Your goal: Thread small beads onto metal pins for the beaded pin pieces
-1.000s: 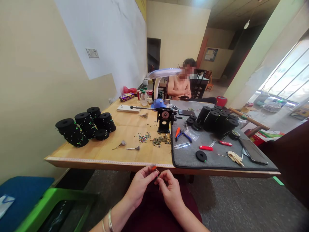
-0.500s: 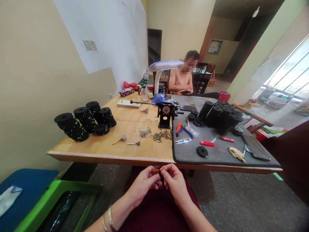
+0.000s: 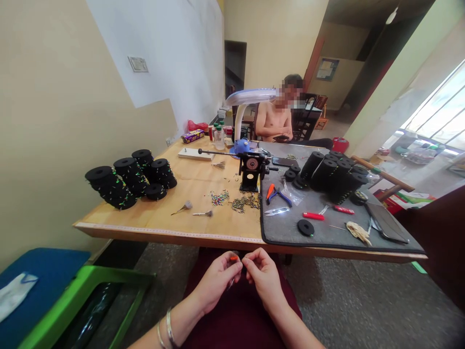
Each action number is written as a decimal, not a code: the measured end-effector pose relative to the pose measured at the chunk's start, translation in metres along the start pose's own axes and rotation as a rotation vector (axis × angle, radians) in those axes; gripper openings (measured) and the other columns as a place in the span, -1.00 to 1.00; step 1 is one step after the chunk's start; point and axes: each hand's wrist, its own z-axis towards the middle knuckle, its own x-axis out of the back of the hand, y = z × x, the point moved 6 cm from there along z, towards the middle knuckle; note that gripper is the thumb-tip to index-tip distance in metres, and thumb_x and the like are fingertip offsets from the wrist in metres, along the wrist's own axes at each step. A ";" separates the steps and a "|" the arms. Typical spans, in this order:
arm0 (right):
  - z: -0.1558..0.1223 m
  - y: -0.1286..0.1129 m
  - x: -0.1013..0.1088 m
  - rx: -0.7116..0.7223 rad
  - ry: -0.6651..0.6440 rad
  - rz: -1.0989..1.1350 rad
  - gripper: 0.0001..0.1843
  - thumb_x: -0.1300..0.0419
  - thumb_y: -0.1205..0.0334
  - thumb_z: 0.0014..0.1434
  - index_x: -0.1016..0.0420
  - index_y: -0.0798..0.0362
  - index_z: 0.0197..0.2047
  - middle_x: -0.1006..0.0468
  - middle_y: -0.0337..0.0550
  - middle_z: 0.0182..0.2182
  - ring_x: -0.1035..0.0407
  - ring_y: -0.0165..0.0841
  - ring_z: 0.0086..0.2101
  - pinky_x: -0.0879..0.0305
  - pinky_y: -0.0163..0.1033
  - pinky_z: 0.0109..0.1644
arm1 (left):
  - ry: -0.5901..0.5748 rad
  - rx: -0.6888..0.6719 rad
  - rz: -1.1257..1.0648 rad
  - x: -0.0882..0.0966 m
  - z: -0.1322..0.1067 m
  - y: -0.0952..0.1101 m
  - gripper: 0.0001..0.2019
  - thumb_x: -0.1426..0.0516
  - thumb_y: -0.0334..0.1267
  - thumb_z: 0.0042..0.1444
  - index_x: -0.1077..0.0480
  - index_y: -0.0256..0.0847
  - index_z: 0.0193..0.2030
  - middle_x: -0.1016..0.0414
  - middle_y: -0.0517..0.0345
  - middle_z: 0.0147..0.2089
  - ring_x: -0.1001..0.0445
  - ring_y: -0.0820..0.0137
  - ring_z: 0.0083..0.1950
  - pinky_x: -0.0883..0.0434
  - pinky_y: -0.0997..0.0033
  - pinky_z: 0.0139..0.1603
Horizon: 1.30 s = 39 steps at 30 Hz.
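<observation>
My left hand point(image 3: 221, 275) is held over my lap, just before the table's front edge. Its fingers are curled around a small orange-and-dark item point(image 3: 233, 258), mostly covered by the fingers, so its kind is unclear. Close beside it, my right hand point(image 3: 263, 275) pinches thumb and forefinger together, the tips almost meeting the left thumb. Whatever sits in that pinch is too small to make out. On the table beyond lie a pile of small metal pieces point(image 3: 244, 203), a pile of coloured beads point(image 3: 220, 197) and bundles of fine wires point(image 3: 186, 205).
A black hand-crank winder point(image 3: 250, 169) stands mid-table before a desk lamp point(image 3: 240, 123). Black foam spools point(image 3: 126, 175) stand at left, more spools point(image 3: 329, 169) on the grey mat point(image 3: 279, 230) at right, with pliers point(image 3: 279, 195) and snips point(image 3: 276, 211). A person point(image 3: 273, 121) sits behind.
The orange item is turned further into my left hand and shows less. My right hand stays in its pinch beside it. The view has shifted slightly.
</observation>
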 end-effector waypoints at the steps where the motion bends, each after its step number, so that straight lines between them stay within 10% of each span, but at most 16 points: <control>1: -0.001 0.000 0.000 -0.005 -0.001 -0.006 -0.64 -0.35 0.02 -0.10 -0.31 0.08 -0.50 -0.33 -0.38 -0.66 -0.16 -0.55 -0.69 -0.06 -0.44 -0.65 | 0.003 -0.001 -0.009 0.000 0.000 -0.001 -0.75 -0.21 -0.14 -0.02 -0.27 -0.23 -0.38 -0.28 0.34 -0.58 -0.17 0.56 -0.55 -0.08 0.53 -0.51; 14: -0.011 0.026 0.012 -0.178 -0.074 -0.051 -0.66 -0.33 0.05 -0.09 -0.29 0.07 -0.50 -0.31 -0.42 -0.75 -0.09 -0.57 -0.73 0.01 -0.45 -0.66 | -0.025 0.025 -0.047 0.004 -0.001 -0.005 -0.77 -0.20 -0.15 -0.01 -0.29 -0.26 -0.38 -0.35 0.24 -0.48 -0.27 0.54 -0.49 -0.13 0.53 -0.48; 19: -0.004 0.008 0.027 -0.019 0.051 -0.028 -0.65 -0.33 0.02 -0.08 -0.32 0.09 -0.47 -0.48 -0.21 -0.39 -0.14 -0.60 -0.68 -0.07 -0.44 -0.65 | -0.048 0.024 0.056 0.001 -0.001 -0.005 -0.74 -0.20 -0.12 -0.01 -0.26 -0.26 -0.36 -0.27 0.31 -0.53 -0.18 0.58 -0.54 -0.03 0.53 -0.54; 39: 0.001 0.015 0.007 -0.066 -0.007 -0.025 -0.61 -0.33 -0.03 -0.13 -0.27 0.06 -0.50 -0.35 -0.38 -0.63 -0.09 -0.58 -0.72 -0.02 -0.44 -0.68 | -0.039 -0.013 0.045 -0.003 0.000 -0.007 -0.72 -0.21 -0.08 -0.04 -0.27 -0.24 -0.37 -0.21 0.36 -0.57 -0.14 0.57 -0.56 -0.06 0.52 -0.52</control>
